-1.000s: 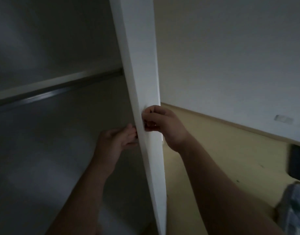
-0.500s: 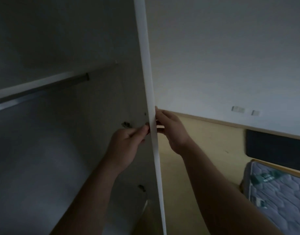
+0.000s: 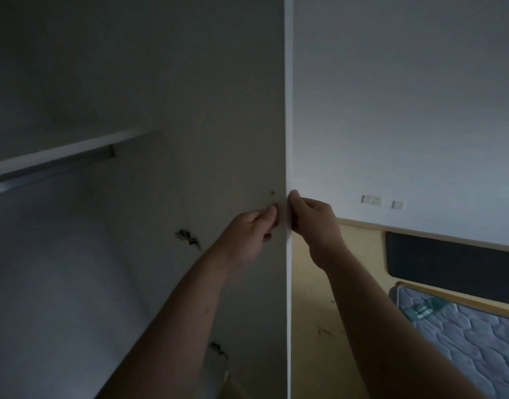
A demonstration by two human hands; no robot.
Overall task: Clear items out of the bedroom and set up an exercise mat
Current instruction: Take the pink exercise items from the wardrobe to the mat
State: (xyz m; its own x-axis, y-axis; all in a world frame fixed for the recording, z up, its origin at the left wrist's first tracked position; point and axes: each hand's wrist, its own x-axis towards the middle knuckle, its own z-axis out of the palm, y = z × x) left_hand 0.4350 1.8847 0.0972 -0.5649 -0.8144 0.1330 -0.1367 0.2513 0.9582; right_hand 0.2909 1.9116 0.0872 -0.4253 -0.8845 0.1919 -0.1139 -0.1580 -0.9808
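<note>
Head view. A white wardrobe panel (image 3: 288,110) stands upright at the middle of the frame, seen edge-on, its shaded inner face turned left.

The left hand (image 3: 251,234) is raised against that inner face, fingers curled, its thumb and forefinger pinching a pale strip (image 3: 282,217) that lies over the panel's front edge. What the strip is cannot be told.

The right hand (image 3: 316,223) meets it from the other side of the edge. Its fingers are curled and its thumb is raised along the edge, nipping the same strip.

A small hole (image 3: 272,192) sits just above the left fingers. Two chipped patches (image 3: 188,239) mark the inner face lower down.

A shelf (image 3: 63,152) with a hanging rail (image 3: 46,175) beneath it crosses the wardrobe interior at left.

At lower right lies a quilted mattress (image 3: 463,335), below a dark headboard pad (image 3: 449,263). Wall switches (image 3: 371,200) are mounted on the pale wall.
</note>
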